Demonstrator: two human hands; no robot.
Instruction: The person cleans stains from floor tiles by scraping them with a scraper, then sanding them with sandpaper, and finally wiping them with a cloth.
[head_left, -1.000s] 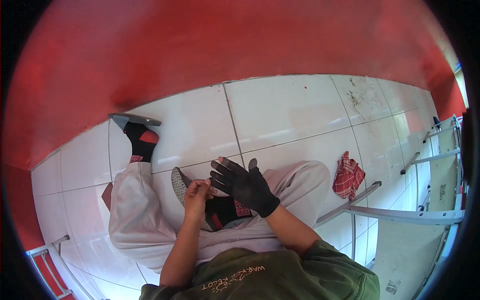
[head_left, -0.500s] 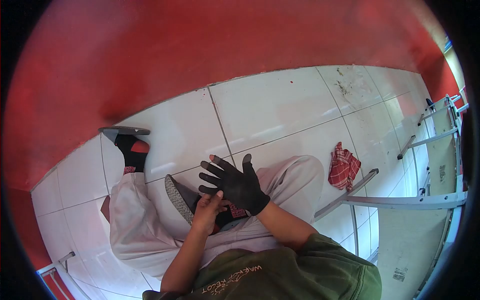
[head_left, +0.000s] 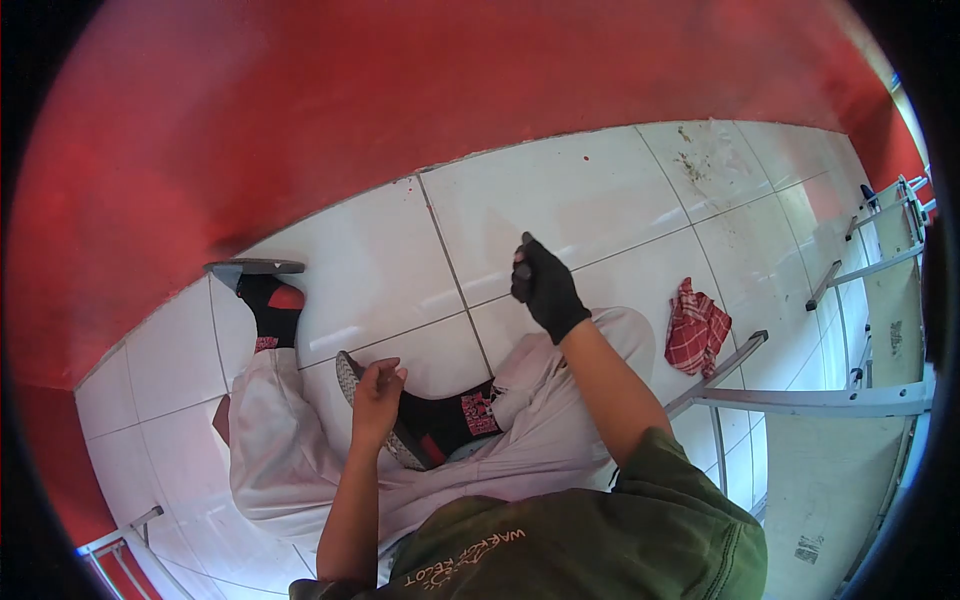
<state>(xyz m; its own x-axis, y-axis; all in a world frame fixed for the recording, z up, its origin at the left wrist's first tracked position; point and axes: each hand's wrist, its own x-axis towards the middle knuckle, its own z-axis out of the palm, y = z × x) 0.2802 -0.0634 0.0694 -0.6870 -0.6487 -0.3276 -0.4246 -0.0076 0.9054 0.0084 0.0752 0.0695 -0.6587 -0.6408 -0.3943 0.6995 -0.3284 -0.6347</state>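
My right hand (head_left: 548, 290) wears a black glove and is raised over the floor in front of my right knee. Its fingers are curled into a fist, and I see nothing held in it. My bare left hand (head_left: 377, 402) hovers above a dark shoe with a patterned grey sole (head_left: 346, 374). The left fingers are loosely bent, a little apart, and hold nothing. Below the hands lies my foot in a black and red sock (head_left: 450, 420). A red checked cloth (head_left: 697, 328) rests crumpled on the floor to the right of the gloved hand.
My other foot wears a dark shoe (head_left: 262, 268) close to the red wall (head_left: 420, 90). White tiles (head_left: 560, 215) cover the floor. Grey metal legs (head_left: 815, 402) of furniture stand at the right, and another metal frame (head_left: 130, 530) is at the lower left.
My gloved right hand has moved up and to the right, away from my left hand, and its spread fingers have closed into a fist. The left hand has let go of the glove and shifted left.
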